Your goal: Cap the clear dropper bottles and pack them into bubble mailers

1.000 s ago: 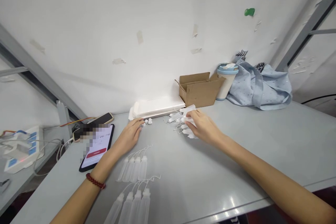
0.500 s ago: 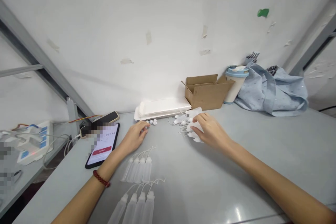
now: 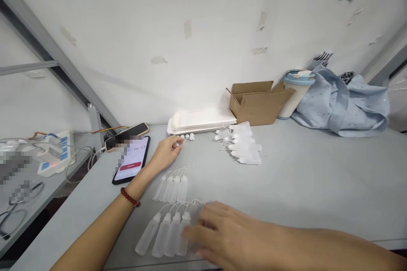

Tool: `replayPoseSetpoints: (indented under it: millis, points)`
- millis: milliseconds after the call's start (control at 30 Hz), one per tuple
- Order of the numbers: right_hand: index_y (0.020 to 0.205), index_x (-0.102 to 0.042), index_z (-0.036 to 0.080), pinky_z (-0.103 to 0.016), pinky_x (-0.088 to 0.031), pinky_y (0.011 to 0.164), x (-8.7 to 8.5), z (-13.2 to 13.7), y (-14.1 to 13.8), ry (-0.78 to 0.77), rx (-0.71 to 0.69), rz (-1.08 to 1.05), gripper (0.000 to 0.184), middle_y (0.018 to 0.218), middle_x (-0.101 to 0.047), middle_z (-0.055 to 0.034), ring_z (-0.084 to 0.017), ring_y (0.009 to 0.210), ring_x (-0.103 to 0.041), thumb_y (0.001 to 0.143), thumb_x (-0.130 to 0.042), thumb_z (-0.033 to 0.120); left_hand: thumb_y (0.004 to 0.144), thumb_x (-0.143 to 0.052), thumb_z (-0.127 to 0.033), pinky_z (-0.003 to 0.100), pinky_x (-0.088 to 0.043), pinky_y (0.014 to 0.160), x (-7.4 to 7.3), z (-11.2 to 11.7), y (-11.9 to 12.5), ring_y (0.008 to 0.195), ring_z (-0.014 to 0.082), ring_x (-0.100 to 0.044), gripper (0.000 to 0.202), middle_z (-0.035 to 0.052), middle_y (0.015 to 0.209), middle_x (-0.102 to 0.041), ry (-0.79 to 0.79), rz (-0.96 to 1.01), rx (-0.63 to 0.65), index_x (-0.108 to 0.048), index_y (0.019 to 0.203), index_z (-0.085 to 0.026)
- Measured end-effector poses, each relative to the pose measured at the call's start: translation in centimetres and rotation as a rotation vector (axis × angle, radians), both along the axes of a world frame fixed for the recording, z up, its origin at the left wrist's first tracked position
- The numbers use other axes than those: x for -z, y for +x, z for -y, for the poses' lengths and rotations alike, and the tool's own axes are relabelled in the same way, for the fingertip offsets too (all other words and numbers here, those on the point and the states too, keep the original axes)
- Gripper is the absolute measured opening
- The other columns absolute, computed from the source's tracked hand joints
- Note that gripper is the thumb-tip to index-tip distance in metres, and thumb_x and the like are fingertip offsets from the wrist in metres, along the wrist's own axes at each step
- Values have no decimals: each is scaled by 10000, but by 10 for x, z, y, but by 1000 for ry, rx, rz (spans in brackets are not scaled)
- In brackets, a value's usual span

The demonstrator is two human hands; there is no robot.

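Note:
My left hand (image 3: 167, 153) rests on the grey table (image 3: 302, 186), fingertips curled around a small white cap beside a few loose caps (image 3: 188, 136). My right hand (image 3: 219, 233) lies low near the front edge, fingers spread over a row of several clear squeeze bottles (image 3: 165, 233). A second row of bottles (image 3: 173, 187) lies just behind. A loose pile of bottles (image 3: 243, 148) sits farther back, untouched.
A stack of white trays (image 3: 202, 120), an open cardboard box (image 3: 254, 101), a lidded cup (image 3: 297, 93) and a blue cloth bag (image 3: 346, 101) line the wall. Two phones (image 3: 132, 163) lie at left. A power strip (image 3: 52, 159) with cables sits on a side table.
My right hand left the pile of bottles at the back and came down to the near row of bottles. My left hand stayed by the caps. The view tilted down.

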State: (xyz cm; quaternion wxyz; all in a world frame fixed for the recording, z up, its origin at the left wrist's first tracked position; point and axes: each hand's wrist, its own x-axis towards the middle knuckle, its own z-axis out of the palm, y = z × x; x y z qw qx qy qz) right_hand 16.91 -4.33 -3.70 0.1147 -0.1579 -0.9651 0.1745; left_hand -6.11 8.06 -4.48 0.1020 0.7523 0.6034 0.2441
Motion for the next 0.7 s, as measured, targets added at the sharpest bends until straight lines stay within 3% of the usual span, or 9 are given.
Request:
replayPoseSetpoints:
  millis: [200, 400, 700]
  points:
    - [1191, -482, 221, -243, -422, 705, 10, 2, -8, 80, -38, 50, 359, 926, -537, -39, -147, 750, -480, 906, -464, 438, 749, -470, -248, 334, -468, 753, 1, -1, -4, 702, 205, -612, 334, 93, 892, -689, 25, -23, -34, -651, 996, -115]
    - [1087, -526, 208, -257, -393, 616, 10, 1, -7, 216, -56, 30, 334, 774, -529, -19, -156, 678, -448, 901, -451, 475, 751, -474, -248, 328, -484, 725, 5, -2, -6, 716, 214, -630, 268, 88, 895, -708, 13, -28, 3, -666, 906, -144]
    - [883, -530, 216, -256, -299, 506, 19, 0, -3, 351, 27, 15, 225, 658, -508, -12, -152, 595, -429, 935, -407, 396, 747, -497, -259, 319, -471, 704, 5, 0, -8, 689, 209, -619, 232, 72, 829, -704, 4, 0, 27, -668, 865, -157]
